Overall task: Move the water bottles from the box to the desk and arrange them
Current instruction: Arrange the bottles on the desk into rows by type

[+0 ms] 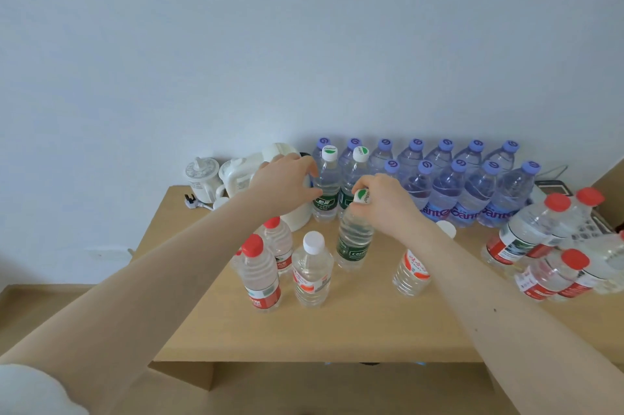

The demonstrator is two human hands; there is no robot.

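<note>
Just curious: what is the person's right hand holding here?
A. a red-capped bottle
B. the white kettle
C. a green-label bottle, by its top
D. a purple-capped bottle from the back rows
C: the right hand has its grip curled over the top of a green-label bottle that stands upright on the desk, in front of the purple-capped rows.

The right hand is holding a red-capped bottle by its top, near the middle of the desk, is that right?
Not quite: the head view shows the right hand gripping a green-labelled bottle with a white cap, not a red one. It is held by its top, near the middle of the desk.
</note>
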